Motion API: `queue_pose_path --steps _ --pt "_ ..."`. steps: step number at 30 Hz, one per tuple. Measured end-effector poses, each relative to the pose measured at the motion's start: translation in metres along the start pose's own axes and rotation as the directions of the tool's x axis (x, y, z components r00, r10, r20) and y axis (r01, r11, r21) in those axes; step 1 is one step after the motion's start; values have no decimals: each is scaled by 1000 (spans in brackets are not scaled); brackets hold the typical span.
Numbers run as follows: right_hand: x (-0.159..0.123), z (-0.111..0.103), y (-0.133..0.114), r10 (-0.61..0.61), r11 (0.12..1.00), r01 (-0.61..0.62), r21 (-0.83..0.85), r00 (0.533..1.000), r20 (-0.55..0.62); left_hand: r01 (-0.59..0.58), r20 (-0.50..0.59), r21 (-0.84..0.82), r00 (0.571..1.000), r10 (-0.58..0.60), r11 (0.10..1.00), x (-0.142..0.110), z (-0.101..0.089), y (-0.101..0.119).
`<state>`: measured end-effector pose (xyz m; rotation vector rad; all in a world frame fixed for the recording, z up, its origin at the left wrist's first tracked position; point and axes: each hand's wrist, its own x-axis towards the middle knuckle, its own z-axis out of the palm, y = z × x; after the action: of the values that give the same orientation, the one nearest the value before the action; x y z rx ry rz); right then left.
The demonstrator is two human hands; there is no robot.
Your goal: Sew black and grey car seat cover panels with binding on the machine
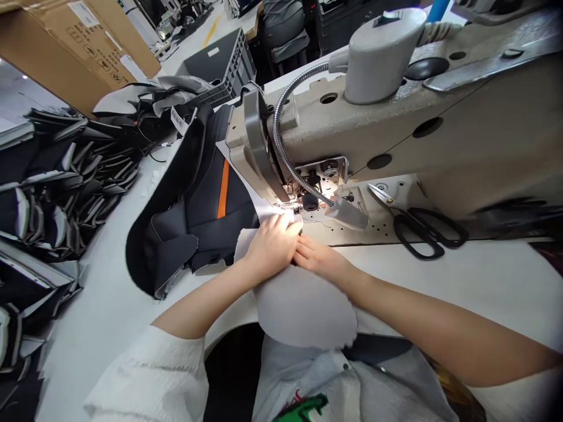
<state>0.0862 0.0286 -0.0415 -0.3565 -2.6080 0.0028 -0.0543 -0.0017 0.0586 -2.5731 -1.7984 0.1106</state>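
Note:
My left hand (272, 243) lies flat, fingers together, pressing a white-grey fabric piece (303, 305) onto the bed of the sewing machine (396, 117), just in front of the lit needle area (308, 199). My right hand (319, 258) rests on the same piece, partly tucked beneath the left hand, so its fingertips are hidden. A black sewn part with an orange stripe (206, 199) trails off to the left behind the needle.
Black-handled scissors (417, 225) lie on the machine bed at right. Stacks of dark cut pieces (57, 187) fill the left side. A cardboard box (74, 41) and a grey crate (224, 64) stand at the back. The lamp's gooseneck (281, 123) curves over the needle.

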Motion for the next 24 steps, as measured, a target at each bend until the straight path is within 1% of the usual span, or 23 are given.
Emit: queue_pose_path --steps 1,2,3,4,5,6,7,8,10,11,12,13,14,15,16,17,18,19,20,21,22,23,24 --pt "1 -3 -2 10 1000 -11 -14 1000 -12 -74 -49 -45 996 71 996 -12 -3 5" --pt "2 -7 -4 12 1000 -12 -22 1000 -25 -174 -77 -84 983 167 981 -24 -5 11" --pt "3 -9 -5 8 1000 -9 -20 999 -36 -283 -86 -106 958 274 953 -37 -7 17" --pt "4 -11 -5 0 1000 0 -11 999 -41 -373 -72 -105 927 367 922 -50 -8 23" --pt "5 -13 -6 -10 1000 10 -6 999 -43 -431 -39 -78 903 429 899 -61 -9 28" --pt "6 -14 -5 -18 1000 18 -9 999 -36 -447 -2 -31 894 447 894 -72 -9 32" --pt "7 -15 -5 -25 999 25 -20 999 -24 -432 12 25 902 432 902 -81 -9 34" --pt "8 -17 -5 -25 999 24 -37 1000 -8 -403 -2 68 915 404 913 -91 -9 34" --pt "10 -22 -7 -1 999 2 -37 1000 30 -331 -94 72 937 337 941 -110 -10 26" --pt "11 -26 -8 16 1000 -16 -13 999 44 -262 -152 25 953 263 965 -122 -12 19" --pt "12 -30 -10 36 999 -37 22 998 51 -127 -202 -57 973 114 990 -136 -13 11" --pt "14 -34 -13 50 997 -53 64 997 55 60 -221 -154 971 -93 986 -151 -14 3" --pt "15 -37 -15 52 993 -58 107 997 58 269 -212 -235 924 -319 934 -167 -14 -5" --pt "18 -38 -18 46 988 -54 147 997 60 459 -167 -304 837 -521 835 -183 -12 -10" --pt "20 -38 -21 38 982 -50 181 997 67 597 -73 -365 747 -661 715 -198 -8 -12" --pt "23 -36 -24 37 976 -53 212 996 81 684 67 -430 675 -735 589 -212 -2 -10" --pt "25 -33 -28 35 969 -58 242 995 97 732 244 -501 632 -736 462 -224 6 -5" --pt "27 -27 -32 37 960 -65 271 994 107 756 434 -576 604 -669 309 -232 15 4" --pt "28 -21 -35 36 951 -67 303 994 107 765 591 -631 583 -557 131 -238 26 16" --pt "28 -15 -39 22 939 -55 340 995 100 755 691 -655 583 -428 -30 -241 37 29" --pt "26 -9 -43 -4 924 -30 381 996 89 738 734 -661 598 -320 -135 -240 46 42" --pt "23 -3 -47 -34 907 -3 420 996 80 730 757 -653 614 -226 -202 -236 54 54" --pt "19 0 -50 -60 890 19 455 995 76 739 772 -634 624 -123 -229 -231 59 63"
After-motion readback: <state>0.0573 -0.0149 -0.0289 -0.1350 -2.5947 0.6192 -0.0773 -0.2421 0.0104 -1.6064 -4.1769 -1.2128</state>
